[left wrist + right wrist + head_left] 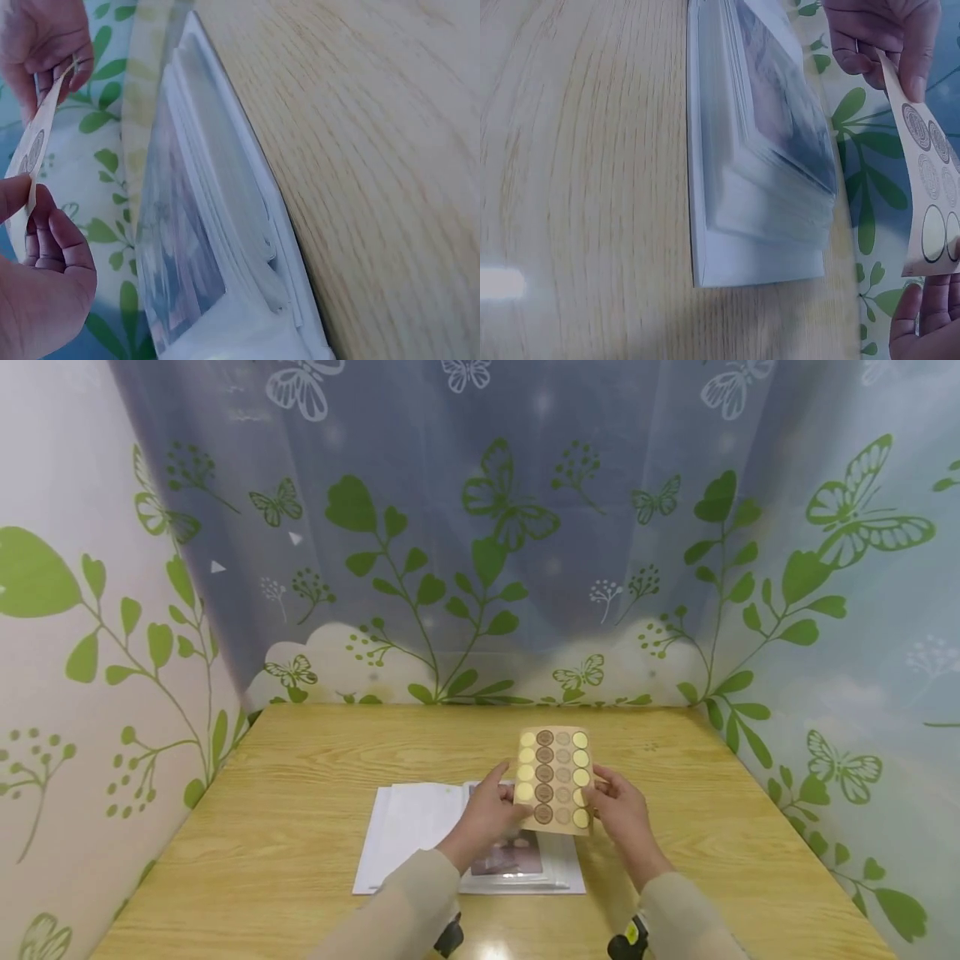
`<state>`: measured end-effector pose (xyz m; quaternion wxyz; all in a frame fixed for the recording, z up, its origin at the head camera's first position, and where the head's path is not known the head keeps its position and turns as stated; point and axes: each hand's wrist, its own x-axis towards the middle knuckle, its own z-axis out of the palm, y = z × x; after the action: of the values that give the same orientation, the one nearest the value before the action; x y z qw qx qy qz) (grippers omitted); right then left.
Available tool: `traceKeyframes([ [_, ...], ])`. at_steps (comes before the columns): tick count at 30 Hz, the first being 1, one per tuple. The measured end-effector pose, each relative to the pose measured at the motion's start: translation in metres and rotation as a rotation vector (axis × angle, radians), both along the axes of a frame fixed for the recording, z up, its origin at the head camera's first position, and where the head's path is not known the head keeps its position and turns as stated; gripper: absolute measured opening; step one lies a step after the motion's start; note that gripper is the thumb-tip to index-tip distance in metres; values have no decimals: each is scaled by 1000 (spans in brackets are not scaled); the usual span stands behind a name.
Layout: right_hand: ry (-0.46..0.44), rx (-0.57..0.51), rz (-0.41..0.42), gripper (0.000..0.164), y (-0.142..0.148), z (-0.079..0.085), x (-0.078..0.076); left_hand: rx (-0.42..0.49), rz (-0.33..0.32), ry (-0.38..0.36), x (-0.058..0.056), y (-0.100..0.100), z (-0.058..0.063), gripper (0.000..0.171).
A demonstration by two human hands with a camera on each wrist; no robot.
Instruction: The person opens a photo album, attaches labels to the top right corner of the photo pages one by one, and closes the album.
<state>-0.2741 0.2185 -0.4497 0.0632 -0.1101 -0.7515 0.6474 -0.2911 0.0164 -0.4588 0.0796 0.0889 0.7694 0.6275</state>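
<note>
A tan sticker sheet (553,781) with columns of round yellow and brown seals is held up above an open photo album (420,818). My left hand (491,814) pinches its left edge, thumb on the front. On the opposite edge, my right hand (621,806) grips the sheet between thumb and fingers. The left wrist view shows the sheet (39,139) nearly edge-on between both hands. Clear sleeves fill the album, and a dark picture (506,857) shows through the right-hand page, partly hidden by the sheet and left hand.
The album lies on a wood-grain table (300,777). Behind the table hangs a curtain (450,568) printed with green leaves and butterflies, and similar printed cloth stands on both sides. A dark wrist device (628,941) is strapped near the right sleeve.
</note>
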Motion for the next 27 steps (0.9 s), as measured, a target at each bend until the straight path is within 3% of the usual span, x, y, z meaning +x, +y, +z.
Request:
traceKeyframes([
  [7, 34, -30, -16, 46, -10, 5, -2, 149, 0, -101, 2, -10, -1, 33],
  [10, 31, -31, -20, 45, -12, 7, -3, 156, 6, -120, 5, -14, -1, 20],
  [27, 35, 14, -30, 44, -15, 8, -3, 132, -6, -151, 11, -16, -9, 18],
])
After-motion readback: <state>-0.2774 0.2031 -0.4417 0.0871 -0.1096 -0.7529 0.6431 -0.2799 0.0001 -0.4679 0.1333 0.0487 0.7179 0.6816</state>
